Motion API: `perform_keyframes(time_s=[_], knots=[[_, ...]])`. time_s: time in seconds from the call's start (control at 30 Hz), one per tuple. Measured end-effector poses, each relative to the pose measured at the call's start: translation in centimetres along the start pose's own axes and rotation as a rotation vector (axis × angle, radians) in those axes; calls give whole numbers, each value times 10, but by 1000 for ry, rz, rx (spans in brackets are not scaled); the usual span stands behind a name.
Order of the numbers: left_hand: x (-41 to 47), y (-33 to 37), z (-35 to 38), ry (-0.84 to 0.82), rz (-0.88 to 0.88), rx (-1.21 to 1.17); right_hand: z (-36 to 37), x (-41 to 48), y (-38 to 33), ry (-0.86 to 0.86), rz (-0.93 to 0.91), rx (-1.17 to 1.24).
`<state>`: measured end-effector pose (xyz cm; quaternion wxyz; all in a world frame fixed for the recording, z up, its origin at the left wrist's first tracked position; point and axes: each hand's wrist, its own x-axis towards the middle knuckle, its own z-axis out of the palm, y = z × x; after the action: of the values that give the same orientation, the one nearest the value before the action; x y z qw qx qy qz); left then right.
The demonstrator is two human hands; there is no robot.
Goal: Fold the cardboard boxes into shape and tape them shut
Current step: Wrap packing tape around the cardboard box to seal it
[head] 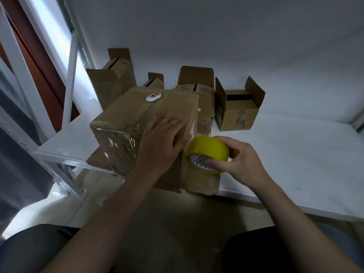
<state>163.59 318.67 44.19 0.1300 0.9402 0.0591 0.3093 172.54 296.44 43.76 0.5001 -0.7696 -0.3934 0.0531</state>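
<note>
Plainly pressed the left hand [159, 142], fingers [173, 123] straight, on the taped box [122, 119] at the edge of the counter [295, 158]; gripped the yellow tape roll [208, 147] in the right hand [240, 162], fingers [214, 164] curled, beside it.

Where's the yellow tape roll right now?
In the head view, right of centre: the yellow tape roll is gripped by the right hand against the near right corner of the taped cardboard box.

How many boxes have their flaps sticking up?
4, at the back: tall box far left, small box beside it, middle box, right box. The taped box in front may hide others.
</note>
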Motion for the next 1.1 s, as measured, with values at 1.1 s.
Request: perform_keyframes(time_s=[1.1], knots=[[-3, -27, -3, 172, -88, -24, 108, 227, -51, -326, -194, -600]])
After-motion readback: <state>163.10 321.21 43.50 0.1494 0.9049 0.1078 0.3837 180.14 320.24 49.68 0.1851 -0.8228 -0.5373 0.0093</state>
